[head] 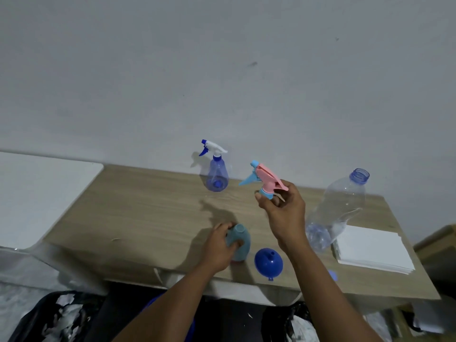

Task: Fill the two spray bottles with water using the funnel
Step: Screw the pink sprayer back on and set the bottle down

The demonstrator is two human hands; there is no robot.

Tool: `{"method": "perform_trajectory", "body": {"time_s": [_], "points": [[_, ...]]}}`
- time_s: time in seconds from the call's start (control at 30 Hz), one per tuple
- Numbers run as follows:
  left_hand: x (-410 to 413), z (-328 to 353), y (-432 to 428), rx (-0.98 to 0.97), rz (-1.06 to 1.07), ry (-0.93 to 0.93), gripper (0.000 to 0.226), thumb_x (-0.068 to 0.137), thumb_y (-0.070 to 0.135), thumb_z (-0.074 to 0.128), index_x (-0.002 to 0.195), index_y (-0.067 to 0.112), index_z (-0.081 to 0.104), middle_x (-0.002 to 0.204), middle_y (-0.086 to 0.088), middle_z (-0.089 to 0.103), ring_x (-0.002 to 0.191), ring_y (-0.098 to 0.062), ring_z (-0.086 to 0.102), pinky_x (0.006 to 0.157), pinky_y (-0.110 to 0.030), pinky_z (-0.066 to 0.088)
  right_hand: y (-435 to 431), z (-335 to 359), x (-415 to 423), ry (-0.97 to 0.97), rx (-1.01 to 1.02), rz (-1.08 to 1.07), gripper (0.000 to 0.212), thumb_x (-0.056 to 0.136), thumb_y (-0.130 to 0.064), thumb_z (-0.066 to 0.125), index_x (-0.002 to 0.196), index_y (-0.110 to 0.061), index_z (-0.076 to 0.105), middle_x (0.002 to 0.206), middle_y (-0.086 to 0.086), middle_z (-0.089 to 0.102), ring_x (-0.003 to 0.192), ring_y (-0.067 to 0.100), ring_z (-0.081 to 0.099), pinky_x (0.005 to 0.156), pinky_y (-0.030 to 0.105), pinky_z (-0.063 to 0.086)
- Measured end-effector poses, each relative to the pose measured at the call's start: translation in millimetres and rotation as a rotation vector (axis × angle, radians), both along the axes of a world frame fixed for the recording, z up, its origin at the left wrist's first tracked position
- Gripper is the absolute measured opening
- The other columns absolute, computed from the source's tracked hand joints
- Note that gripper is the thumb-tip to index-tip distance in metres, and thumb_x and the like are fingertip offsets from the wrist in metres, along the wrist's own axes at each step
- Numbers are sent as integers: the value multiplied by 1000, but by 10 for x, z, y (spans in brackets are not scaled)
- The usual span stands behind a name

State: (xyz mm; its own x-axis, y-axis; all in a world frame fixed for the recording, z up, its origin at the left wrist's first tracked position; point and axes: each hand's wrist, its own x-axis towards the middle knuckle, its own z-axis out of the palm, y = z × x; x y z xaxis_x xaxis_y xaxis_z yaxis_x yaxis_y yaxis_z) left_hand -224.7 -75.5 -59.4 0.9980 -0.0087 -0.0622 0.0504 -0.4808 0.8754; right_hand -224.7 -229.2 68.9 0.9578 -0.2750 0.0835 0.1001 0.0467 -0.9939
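My left hand (pixel 218 245) grips a teal spray bottle body (pixel 241 239) that stands on the wooden table (pixel 138 206) with its neck uncovered. My right hand (pixel 283 208) holds the pink and light-blue spray head (pixel 265 177) up in the air, apart from that bottle. A blue funnel (pixel 268 262) lies mouth-down near the front edge, between my forearms. A clear blue spray bottle (pixel 216 172) with a white and blue head stands at the back by the wall. A large clear water bottle (pixel 338 206), uncapped, stands at the right.
A stack of white paper napkins (pixel 372 250) lies at the right front of the table. A small blue cap (pixel 333 275) sits at the front edge. A white surface (pixel 37 193) adjoins the table on the left. Dark bags (pixel 56 317) lie on the floor below.
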Motion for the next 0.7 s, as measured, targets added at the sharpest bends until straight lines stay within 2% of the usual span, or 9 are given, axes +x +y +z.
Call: {"method": "perform_trajectory", "body": {"time_s": [0.1, 0.3, 0.47, 0.57, 0.7], "points": [[-2, -1, 120, -3, -18, 8, 48, 79, 15, 78, 123, 19, 59, 119, 4, 56, 105, -16, 58, 94, -37, 50, 123, 12, 5, -25, -12, 0, 37, 82, -6, 78, 111, -22, 61, 101, 0, 73, 91, 25, 71, 85, 48, 60], [25, -24, 282, 22, -60, -2, 49, 80, 15, 78, 124, 27, 58, 121, 6, 56, 105, -12, 57, 91, -33, 51, 350, 23, -10, -64, -34, 9, 36, 83, -5, 77, 108, -24, 60, 99, -4, 71, 90, 34, 68, 80, 45, 59], [40, -42, 334, 21, -87, -14, 48, 79, 21, 78, 121, 31, 58, 119, 6, 57, 102, -9, 57, 90, -32, 51, 461, -189, 31, -19, -90, 29, 34, 82, -2, 76, 108, -18, 60, 99, 3, 71, 81, 19, 70, 79, 41, 58], [36, -75, 336, -5, -93, -31, 45, 80, 24, 77, 121, 28, 58, 118, 6, 56, 104, -10, 57, 90, -32, 51, 487, -473, 18, 31, -124, 37, 29, 82, -2, 75, 103, -18, 63, 95, 7, 72, 86, 28, 70, 79, 43, 57], [-10, -140, 300, -12, -94, -75, 46, 83, 21, 71, 127, 22, 57, 121, 7, 53, 112, -12, 54, 98, -34, 48, 494, -838, -38, 68, -238, 50, 29, 80, -6, 78, 104, -18, 69, 97, 0, 73, 92, 18, 69, 77, 34, 56]]}}
